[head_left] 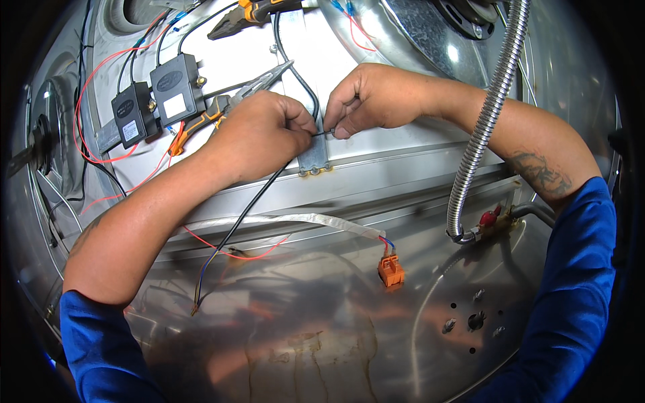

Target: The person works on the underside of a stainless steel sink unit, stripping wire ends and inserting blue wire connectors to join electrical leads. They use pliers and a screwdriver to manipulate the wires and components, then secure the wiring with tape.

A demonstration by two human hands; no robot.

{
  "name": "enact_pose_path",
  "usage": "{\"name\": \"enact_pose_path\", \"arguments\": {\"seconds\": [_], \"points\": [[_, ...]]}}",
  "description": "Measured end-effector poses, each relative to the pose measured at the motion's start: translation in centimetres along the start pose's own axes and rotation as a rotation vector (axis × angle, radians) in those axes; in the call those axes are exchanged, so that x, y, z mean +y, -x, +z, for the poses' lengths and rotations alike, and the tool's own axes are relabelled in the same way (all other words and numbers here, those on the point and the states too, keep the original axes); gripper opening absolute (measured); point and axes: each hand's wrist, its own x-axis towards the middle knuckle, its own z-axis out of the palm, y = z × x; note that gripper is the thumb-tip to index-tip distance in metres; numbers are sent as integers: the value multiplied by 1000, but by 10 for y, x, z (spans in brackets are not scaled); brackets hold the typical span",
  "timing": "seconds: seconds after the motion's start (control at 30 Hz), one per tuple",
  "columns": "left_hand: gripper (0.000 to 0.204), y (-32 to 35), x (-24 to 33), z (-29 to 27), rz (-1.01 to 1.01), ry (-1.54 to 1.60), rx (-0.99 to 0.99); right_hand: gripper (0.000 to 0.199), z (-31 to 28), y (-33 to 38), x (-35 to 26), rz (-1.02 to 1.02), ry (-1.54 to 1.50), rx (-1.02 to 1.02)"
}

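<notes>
From my remote station I read the left hand [275, 134] as curled, with thumb and forefinger pressed together on one end of a thin dark strand [322, 133]. The right hand [363, 101] is likewise drawn into a fingertip pinch at the other end, its remaining fingers folded. The strand spans the small gap between the hands, across a metal strap [313, 158]; I cannot tell whether it is wire or tie.

A black cable [269, 183] passes behind the left hand, so I cannot confirm whether that hand also grips it. Its bare-looking coloured ends hang lower left.

For good results, I advise: anchor with the left pinch, pull with the right along the strand's line, and apply tension gradually. Seat the cable flat; avoid dragging it over the strap's edge, which could nick the jacket.

Beyond the left hand, pliers [267, 78] lie within easy reach, beside two black boxes [178, 87]. I recommend clearance from the metal hose [489, 101] crossing the right forearm, and from the orange plug [391, 271] below.
</notes>
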Motion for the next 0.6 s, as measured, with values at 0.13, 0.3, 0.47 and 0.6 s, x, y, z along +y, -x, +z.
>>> {"name": "enact_pose_path", "arguments": {"seconds": [0.13, 0.3, 0.47, 0.6], "points": [[15, -1, -1, 2, -6, 21, 2, 22, 0, 0, -3, -7, 71, 1], [14, -2, -6, 3, -26, 107, -32, 21, -1, 2, -7, -1, 96, 4], [13, -3, -9, 2, -10, 139, -38, 21, 0, 2, -6, -3, 64, 9], [13, 0, -7, 3, 10, 108, -15, 20, 1, -2, 0, -9, -17, 4]]}}
